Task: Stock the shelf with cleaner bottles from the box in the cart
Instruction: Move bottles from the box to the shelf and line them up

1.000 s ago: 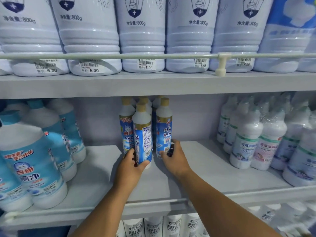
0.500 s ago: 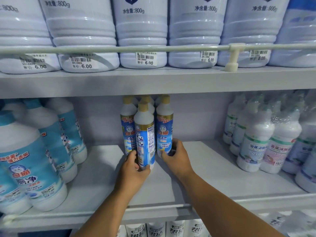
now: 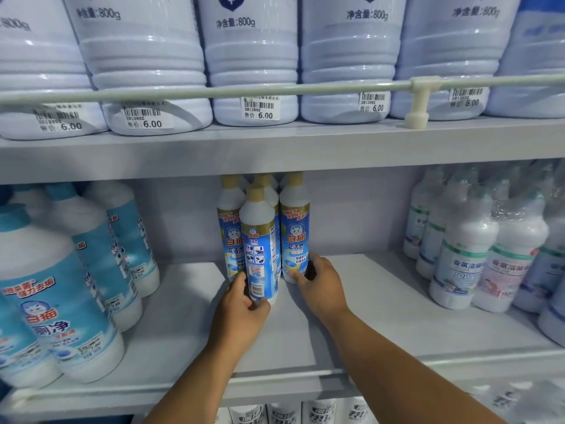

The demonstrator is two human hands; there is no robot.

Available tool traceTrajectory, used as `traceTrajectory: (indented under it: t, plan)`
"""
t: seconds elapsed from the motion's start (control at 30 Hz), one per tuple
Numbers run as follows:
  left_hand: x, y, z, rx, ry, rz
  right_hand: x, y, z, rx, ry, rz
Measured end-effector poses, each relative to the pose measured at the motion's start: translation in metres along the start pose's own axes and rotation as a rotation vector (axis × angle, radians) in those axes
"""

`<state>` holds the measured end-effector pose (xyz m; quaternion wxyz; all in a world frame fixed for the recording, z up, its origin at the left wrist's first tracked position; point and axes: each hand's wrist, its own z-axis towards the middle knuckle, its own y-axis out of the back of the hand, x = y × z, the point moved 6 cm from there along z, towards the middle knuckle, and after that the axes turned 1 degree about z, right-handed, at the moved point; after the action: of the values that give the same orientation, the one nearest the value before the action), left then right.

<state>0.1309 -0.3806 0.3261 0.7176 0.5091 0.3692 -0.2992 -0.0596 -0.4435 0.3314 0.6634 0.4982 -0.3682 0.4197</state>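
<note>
Several slim white cleaner bottles with gold caps and blue labels stand clustered at the middle of the grey shelf (image 3: 351,332). My left hand (image 3: 241,304) grips the base of the front cleaner bottle (image 3: 260,243), which stands upright with its barcode side facing me. My right hand (image 3: 319,284) wraps the base of the right cleaner bottle (image 3: 295,237) behind it. Another cleaner bottle (image 3: 228,231) stands at the left rear, with more half hidden behind. The box and cart are out of view.
Large blue-capped bottles (image 3: 58,301) crowd the shelf's left side. Shrink-wrapped white bottles (image 3: 467,258) fill the right. The upper shelf holds big white 800g jugs (image 3: 253,71) behind a rail (image 3: 275,88). More bottles (image 3: 318,413) show on the shelf below.
The front bottle has been turned and slid slightly back toward the cluster by my left hand. My right hand stays on the right bottle. The camera has tilted a little.
</note>
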Motion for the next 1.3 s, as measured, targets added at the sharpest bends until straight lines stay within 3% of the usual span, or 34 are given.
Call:
traceTrajectory:
  t: [0.27,0.4,0.5,0.6,0.7,0.8,0.97,1.3]
  plan:
    - [-0.011,0.002,-0.003,-0.030,-0.011,0.000,-0.009,0.002,0.003,-0.023,-0.087,0.056]
    - [-0.021,0.005,-0.009,-0.005,-0.011,0.011,0.007,0.026,-0.017,-0.183,-0.089,0.143]
    - [-0.029,0.007,-0.013,0.024,0.002,0.039,0.024,0.013,-0.045,0.015,-0.056,0.295]
    - [-0.033,0.006,-0.018,0.086,-0.022,0.112,0.040,-0.003,-0.066,0.174,0.011,0.112]
    - [-0.038,0.006,-0.024,0.152,-0.044,0.141,0.045,-0.008,-0.065,0.098,0.023,0.062]
    - [-0.036,0.011,-0.021,0.102,-0.056,0.124,0.042,-0.009,-0.058,0.020,0.016,0.011]
    - [-0.039,0.026,-0.017,-0.049,-0.185,0.545,0.042,0.001,-0.053,0.023,0.051,-0.013]
    - [-0.028,0.021,-0.022,0.136,-0.116,0.800,0.038,0.002,-0.047,-0.032,-0.008,-0.033]
